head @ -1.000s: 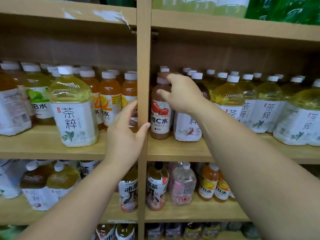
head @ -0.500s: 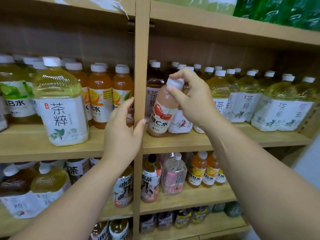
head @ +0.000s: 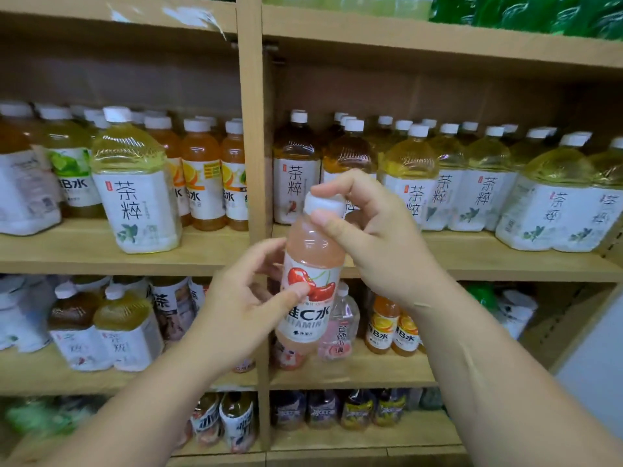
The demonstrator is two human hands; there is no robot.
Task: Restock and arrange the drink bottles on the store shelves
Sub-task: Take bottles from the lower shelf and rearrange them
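Head view: gripping the pink cherry-label bottle (head: 312, 284) at two places, clear of every shelf, in front of the wooden upright (head: 251, 129). Clasping its white cap (head: 324, 203) with the right hand (head: 381, 244), fingers and thumb curled round it. Pinching the label lower down with the left hand (head: 242, 308), thumb pressed on the cherry picture. Held nearly upright, tilted a little to the right at the top, level with the front edge of the middle shelf (head: 488, 261) and hiding part of the lower shelf (head: 364, 374) behind.

Probably midway through moving this one bottle to its proper row. To do it well:

- Take the weight in the lower hand, round the body rather than by the label alone, and treat the cap hold as steering only.
- Pick the spot before reaching, possibly among the pink drinks (head: 339, 326) on the lower shelf, though too hidden to be sure.
- Go in base first, upright, avoiding the close-packed tea bottles (head: 414, 183) at the front of the middle shelf.
- Set down flat, back from the edge, label turned outward, and let go only once steady
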